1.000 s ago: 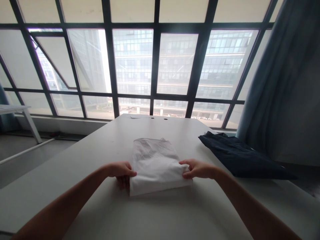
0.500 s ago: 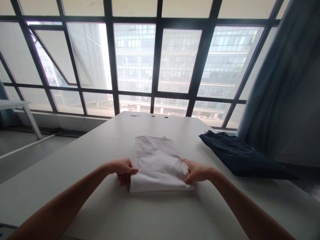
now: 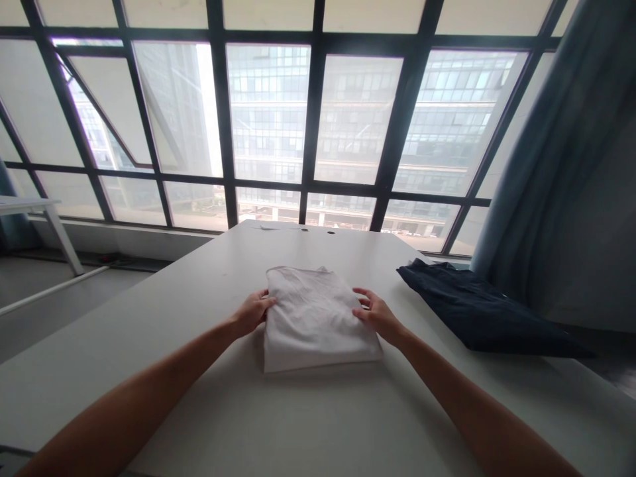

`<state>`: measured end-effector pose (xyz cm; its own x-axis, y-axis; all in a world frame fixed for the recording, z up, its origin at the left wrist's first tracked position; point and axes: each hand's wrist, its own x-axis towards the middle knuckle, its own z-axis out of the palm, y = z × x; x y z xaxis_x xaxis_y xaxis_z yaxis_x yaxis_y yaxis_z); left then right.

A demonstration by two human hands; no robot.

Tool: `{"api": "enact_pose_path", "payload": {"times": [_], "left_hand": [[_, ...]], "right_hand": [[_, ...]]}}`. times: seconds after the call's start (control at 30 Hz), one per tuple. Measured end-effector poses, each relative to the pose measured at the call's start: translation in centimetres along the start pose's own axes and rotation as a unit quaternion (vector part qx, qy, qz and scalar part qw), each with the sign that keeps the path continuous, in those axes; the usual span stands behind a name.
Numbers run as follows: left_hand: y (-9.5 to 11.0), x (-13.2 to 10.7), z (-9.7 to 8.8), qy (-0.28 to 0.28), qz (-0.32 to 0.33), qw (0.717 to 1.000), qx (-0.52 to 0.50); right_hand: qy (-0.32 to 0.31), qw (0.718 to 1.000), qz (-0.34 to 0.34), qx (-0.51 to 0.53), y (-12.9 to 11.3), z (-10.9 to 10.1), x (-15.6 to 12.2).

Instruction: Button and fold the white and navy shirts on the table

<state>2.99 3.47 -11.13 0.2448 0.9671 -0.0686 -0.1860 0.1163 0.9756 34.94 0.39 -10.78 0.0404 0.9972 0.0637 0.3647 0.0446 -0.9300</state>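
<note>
Left hand: lies open on the left edge of the folded white T-shirt, at the lower left of centre; fingers point up and right, resting on the cloth, with no pinch visible.

Right hand: lies open on the right part of the shirt, fingers spread and pointing up and left, their tips on the top layer; not clamped.

Between hands: well apart, one on each side of the shirt.

Shirt position: flat, squarish stack at centre of the desk; a collar-like bump shows on its far edge.

Handling (judged): light, soft and limp, with some surface slip between layers. Best taken from both side edges together, fingers under the stack, so the folds stay in place.

Right of shirt: a dark navy garment lies in a loose heap at the desk's right edge, apart from the shirt.

Far side: a gridded window runs across the top of the frame; a blue-grey curtain hangs at upper right; a white side table stands at far left.
</note>
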Motion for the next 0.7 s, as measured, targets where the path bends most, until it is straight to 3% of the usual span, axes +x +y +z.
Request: {"api": "enact_pose_path", "payload": {"times": [0.13, 0.23, 0.3, 0.4, 0.47, 0.53, 0.6, 0.7], "left_hand": [[0.2, 0.2, -0.5, -0.017, 0.004, 1.0, 0.003], [0.6, 0.0, -1.1, 0.015, -0.046, 0.981, 0.189], [1.1, -0.5, -1.4, 0.064, -0.033, 0.928, 0.366], [1.8, -2.3, -0.5, 0.101, 0.122, 0.819, 0.552], [1.9, -3.6, 0.9, 0.034, 0.235, 0.769, 0.594], [1.5, -4.6, 2.4, -0.084, 0.306, 0.736, 0.598], [0.6, -5.0, 3.5, -0.187, 0.332, 0.708, 0.594], [-1.0, -4.7, 3.6, -0.261, 0.313, 0.695, 0.592]], "right_hand": [[0.018, 0.997, -0.07, -0.018, 0.7, 0.0, 0.5], [0.02, 0.989, -0.072, -0.124, 1.3, 0.2, 0.8], [0.041, 0.973, -0.1, -0.206, 1.3, 0.3, 0.6], [0.091, 0.932, -0.158, -0.313, 0.6, 0.9, -0.2], [0.099, 0.906, -0.189, -0.367, -0.2, 1.6, -1.1], [0.075, 0.891, -0.212, -0.395, -0.9, 2.4, -2.1], [0.036, 0.886, -0.228, -0.402, -1.3, 3.4, -2.8], [-0.021, 0.885, -0.227, -0.406, -1.3, 4.5, -3.3]]}}
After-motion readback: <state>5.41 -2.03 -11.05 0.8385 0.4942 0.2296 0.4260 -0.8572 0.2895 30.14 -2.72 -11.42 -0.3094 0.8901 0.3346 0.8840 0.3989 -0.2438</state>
